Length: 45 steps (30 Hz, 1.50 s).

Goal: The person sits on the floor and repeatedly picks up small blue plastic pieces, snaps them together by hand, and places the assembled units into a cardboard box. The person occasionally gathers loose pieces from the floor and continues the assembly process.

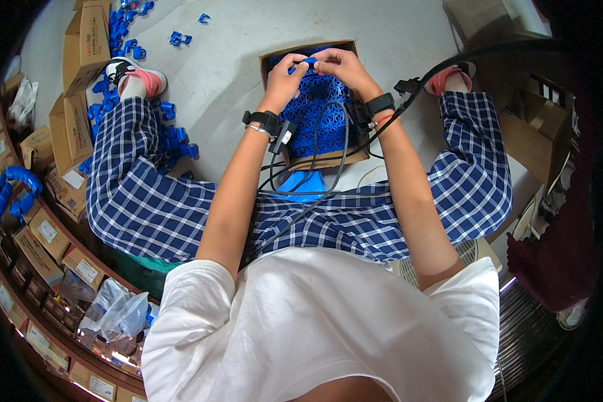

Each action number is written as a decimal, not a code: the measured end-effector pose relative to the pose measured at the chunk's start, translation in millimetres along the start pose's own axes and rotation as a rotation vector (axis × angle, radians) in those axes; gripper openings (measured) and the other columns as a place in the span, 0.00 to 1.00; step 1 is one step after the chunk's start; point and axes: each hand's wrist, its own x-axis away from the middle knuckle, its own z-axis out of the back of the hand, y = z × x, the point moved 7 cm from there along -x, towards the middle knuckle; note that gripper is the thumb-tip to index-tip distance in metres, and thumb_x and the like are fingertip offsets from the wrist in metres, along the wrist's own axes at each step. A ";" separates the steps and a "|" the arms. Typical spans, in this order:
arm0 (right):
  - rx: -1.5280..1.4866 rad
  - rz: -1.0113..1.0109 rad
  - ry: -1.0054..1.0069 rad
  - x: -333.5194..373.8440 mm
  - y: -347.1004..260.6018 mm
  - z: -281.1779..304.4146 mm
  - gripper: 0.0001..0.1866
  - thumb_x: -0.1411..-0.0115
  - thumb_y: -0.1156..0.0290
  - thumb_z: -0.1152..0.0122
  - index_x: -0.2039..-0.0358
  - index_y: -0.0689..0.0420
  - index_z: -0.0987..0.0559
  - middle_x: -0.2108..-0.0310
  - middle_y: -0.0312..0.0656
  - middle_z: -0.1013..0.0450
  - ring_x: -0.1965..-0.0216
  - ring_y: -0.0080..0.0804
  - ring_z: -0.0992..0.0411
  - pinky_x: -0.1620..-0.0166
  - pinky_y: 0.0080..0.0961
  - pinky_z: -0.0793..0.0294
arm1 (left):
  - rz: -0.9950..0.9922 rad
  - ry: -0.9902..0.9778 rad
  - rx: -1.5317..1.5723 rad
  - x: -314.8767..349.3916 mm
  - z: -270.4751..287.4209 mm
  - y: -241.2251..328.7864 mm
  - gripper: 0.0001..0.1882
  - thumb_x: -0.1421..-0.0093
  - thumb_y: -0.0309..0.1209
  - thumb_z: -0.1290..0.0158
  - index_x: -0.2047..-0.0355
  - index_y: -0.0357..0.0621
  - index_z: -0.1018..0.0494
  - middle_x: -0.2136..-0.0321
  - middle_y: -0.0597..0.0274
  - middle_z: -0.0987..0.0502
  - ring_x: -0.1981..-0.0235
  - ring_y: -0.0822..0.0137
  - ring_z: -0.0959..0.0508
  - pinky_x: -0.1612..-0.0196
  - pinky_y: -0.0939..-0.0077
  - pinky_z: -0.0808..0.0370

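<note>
I read the whole view as a clock. At 12, left hand (285, 82) and right hand (347, 70) have their fingertips closed on a small blue piece (309, 62), held over the carton's (354, 158) far end; I can't tell whether it is one part or two joined. Bare floor (214, 80) gives me room at 11 and 1, bounded by a shoe (141, 79) at 10 and another at 2. A thick black cable (449, 63) sweeps in from 2, crowding the right wrist. I count two hands, two shoes, one carton beneath the hands, and one lone blue part (204, 18) toward 11. The packed blue parts (315, 114) inside are too many to count.
</note>
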 end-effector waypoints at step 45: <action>1.035 0.143 0.256 -2.7 50.7 12.7 0.07 0.46 0.75 0.47 0.67 0.58 0.23 0.65 0.49 0.29 0.63 0.51 0.28 0.59 0.44 0.25 | -0.298 -0.111 -0.934 -3.3 -32.7 -25.6 0.24 0.48 0.21 0.50 0.48 0.44 0.31 0.52 0.49 0.31 0.64 0.44 0.23 0.63 0.56 0.24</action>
